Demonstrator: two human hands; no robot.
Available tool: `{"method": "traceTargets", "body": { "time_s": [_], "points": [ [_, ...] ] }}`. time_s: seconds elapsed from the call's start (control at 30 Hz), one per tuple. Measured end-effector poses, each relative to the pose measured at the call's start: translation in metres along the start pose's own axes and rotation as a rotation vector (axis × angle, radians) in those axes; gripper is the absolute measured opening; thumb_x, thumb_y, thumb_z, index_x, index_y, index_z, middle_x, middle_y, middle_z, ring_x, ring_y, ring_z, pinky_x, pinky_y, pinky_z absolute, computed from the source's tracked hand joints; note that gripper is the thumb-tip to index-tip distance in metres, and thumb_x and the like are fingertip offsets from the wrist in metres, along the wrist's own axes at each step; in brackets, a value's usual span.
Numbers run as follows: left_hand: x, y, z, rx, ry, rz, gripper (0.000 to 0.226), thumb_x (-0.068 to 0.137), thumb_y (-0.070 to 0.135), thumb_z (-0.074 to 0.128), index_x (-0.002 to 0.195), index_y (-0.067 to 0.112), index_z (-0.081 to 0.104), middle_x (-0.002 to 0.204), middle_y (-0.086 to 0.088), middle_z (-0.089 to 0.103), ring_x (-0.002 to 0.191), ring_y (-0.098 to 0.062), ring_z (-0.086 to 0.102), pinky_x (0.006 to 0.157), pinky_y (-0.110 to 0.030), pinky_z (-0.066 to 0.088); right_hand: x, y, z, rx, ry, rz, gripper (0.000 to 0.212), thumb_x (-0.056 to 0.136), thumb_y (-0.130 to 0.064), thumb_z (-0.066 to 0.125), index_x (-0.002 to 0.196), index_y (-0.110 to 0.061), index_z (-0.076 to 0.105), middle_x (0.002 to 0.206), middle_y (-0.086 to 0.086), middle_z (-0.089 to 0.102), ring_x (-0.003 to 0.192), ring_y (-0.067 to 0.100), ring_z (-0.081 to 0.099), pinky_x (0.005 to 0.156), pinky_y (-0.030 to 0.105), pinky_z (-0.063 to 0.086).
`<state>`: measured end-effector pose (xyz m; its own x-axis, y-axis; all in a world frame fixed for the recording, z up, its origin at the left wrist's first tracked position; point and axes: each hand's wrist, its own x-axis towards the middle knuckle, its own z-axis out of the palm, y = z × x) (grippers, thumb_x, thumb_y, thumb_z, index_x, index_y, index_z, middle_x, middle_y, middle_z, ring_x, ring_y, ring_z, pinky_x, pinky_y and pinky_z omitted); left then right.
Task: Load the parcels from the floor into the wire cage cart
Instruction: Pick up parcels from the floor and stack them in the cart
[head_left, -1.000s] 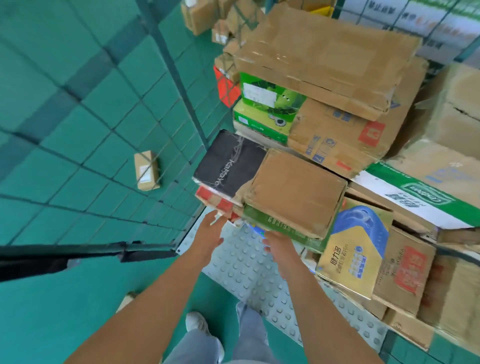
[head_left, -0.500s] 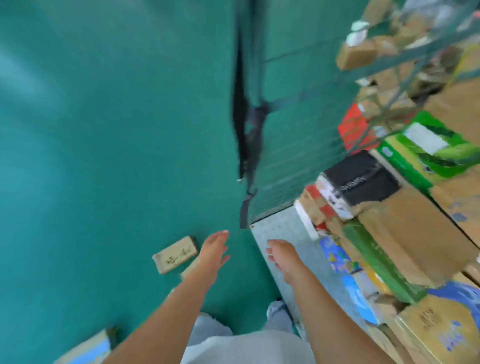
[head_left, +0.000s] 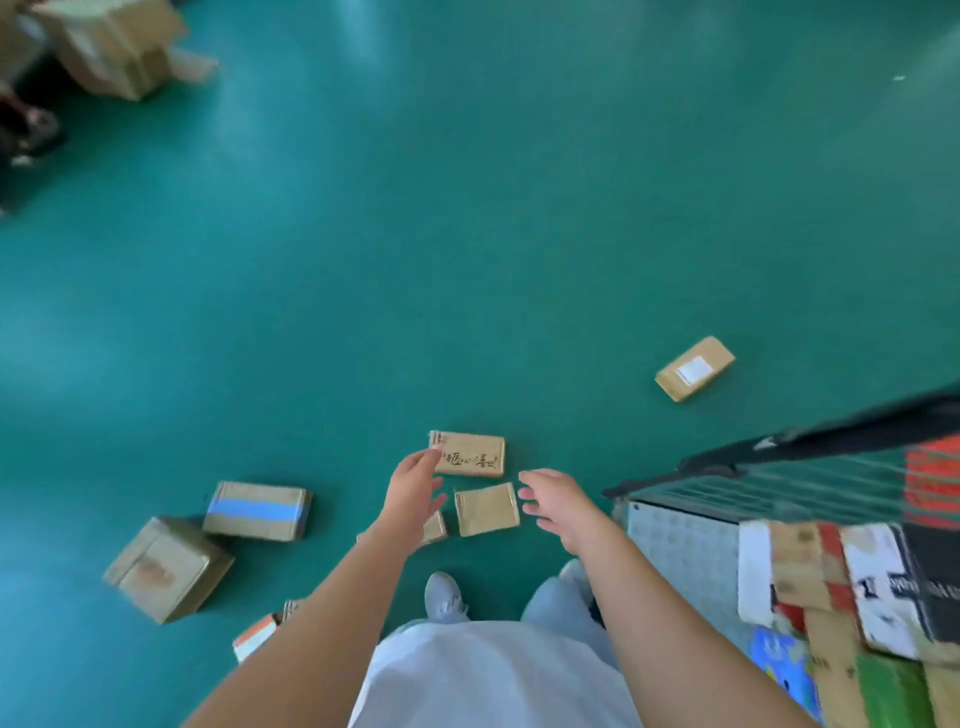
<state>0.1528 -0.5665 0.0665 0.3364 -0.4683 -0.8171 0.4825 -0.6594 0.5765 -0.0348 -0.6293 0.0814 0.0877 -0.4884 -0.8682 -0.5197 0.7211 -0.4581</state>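
- Floor (head_left: 467, 234): teal, glossy, spread under everything in view, parcels scattered across it.
- Wire cage cart (head_left: 810, 483): at the right edge, dark top rail slanting, studded grey base plate showing, stacked boxes inside, blurred.
- Pile of brown cartons (head_left: 114, 47): far from the cart, in the top left corner, out of focus.
- Brown box (head_left: 166, 569): well left of the cart, tilted on the floor, faded reddish print on top.
- Blue-striped parcel (head_left: 257, 511): just beside that brown box, on the side nearer the cart.
- Labelled parcel (head_left: 694, 368): alone on the floor beyond the cart's rail, white label facing up.
- Lettered parcel (head_left: 470, 454): flat on the floor left of the cart, dark script on top, partly overlapped in view by the left fingertips.
- Plain square parcel (head_left: 487, 508): just nearer than the lettered parcel, between the two hands in view.
- Left hand (head_left: 413, 496): fingers spread and relaxed, above the parcels, gripping nothing; contact with the lettered parcel cannot be told.
- Right hand (head_left: 558, 501): between the plain square parcel and the cart, fingers spread and loosely bent, holding nothing.
- Small parcel (head_left: 434, 527): mostly hidden behind the left wrist.
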Motion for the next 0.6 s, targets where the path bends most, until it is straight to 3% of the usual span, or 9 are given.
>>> {"method": "traceTargets", "body": {
  "time_s": [0.1, 0.2, 0.3, 0.6],
  "points": [
    [0.012, -0.007, -0.021, -0.065, 0.052, -0.044, 0.023, 0.103, 0.040, 0.059, 0.118, 0.023, 0.058, 0.112, 0.012, 0.056, 0.117, -0.022, 0.058, 0.097, -0.038, 0.053, 0.022, -0.010, 0.017, -0.073, -0.035, 0.018, 0.031, 0.101, -0.027, 0.049, 0.122, -0.006, 0.059, 0.095, 0.006, 0.053, 0.089, 0.020, 0.048, 0.093, 0.041, 0.050],
    [0.029, -0.017, -0.033, -0.137, 0.115, -0.095, 0.024, 0.102, 0.041, 0.060, 0.118, 0.022, 0.058, 0.117, 0.006, 0.058, 0.116, -0.021, 0.059, 0.096, -0.037, 0.054, 0.047, -0.015, 0.029, -0.128, -0.051, 0.043, 0.020, 0.097, -0.030, 0.052, 0.106, -0.021, 0.069, 0.093, 0.003, 0.061, 0.085, 0.018, 0.055, 0.079, 0.031, 0.047],
    [0.051, -0.027, -0.037, -0.187, 0.178, -0.140, 0.031, 0.102, 0.041, 0.061, 0.124, 0.020, 0.058, 0.119, 0.004, 0.058, 0.119, -0.023, 0.059, 0.100, -0.039, 0.053, 0.077, -0.019, 0.037, -0.196, -0.087, 0.069, 0.018, 0.098, -0.029, 0.050, 0.102, -0.027, 0.068, 0.093, 0.003, 0.061, 0.083, 0.018, 0.055, 0.078, 0.032, 0.049],
    [0.150, -0.064, -0.034, -0.327, 0.305, -0.241, 0.032, 0.101, 0.042, 0.063, 0.125, 0.022, 0.058, 0.131, -0.002, 0.060, 0.119, -0.023, 0.060, 0.102, -0.041, 0.053, 0.207, -0.020, 0.049, -0.402, -0.171, 0.178, 0.015, 0.097, -0.020, 0.053, 0.100, -0.016, 0.067, 0.096, 0.008, 0.064, 0.086, 0.021, 0.054, 0.079, 0.035, 0.048]
  ]
}}
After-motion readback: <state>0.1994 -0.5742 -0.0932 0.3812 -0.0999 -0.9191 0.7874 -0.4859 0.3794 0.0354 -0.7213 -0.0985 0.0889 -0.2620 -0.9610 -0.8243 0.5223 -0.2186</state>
